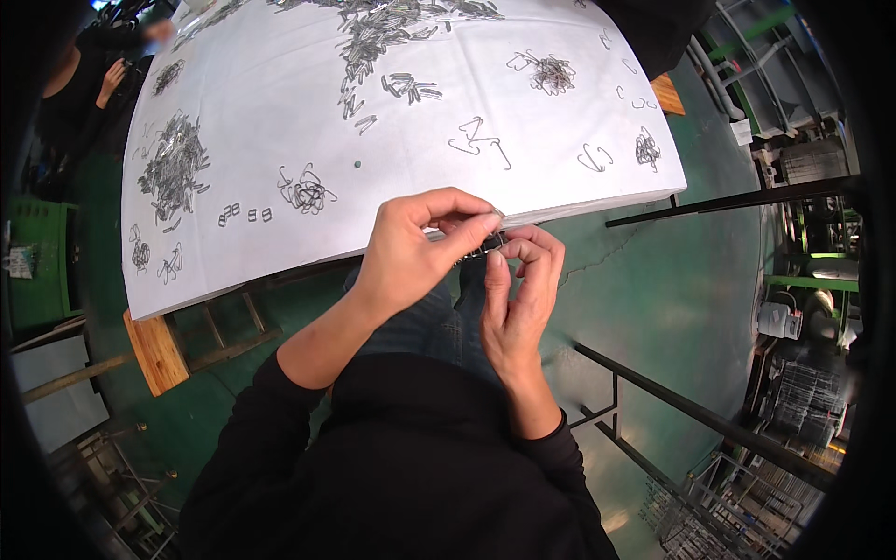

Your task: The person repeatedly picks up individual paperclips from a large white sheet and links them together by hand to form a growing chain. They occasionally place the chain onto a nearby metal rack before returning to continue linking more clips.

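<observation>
My left hand and my right hand meet just off the near edge of the white-covered table. Between their fingertips is a small metal wire piece. The left thumb and fingers pinch its upper end, and the right thumb and fingers close on it from the right. Its exact shape is mostly hidden by the fingers. Beyond the hands, a few loose bent wire hooks lie on the table. Left of them is a tangled heap of wire hooks, with several small rectangular wire loops beside it.
The table also bears a large spread of elongated metal links, another link pile, and hook heaps on the right. Another person's hand shows at far left. A wooden bench end and metal bars stand nearby.
</observation>
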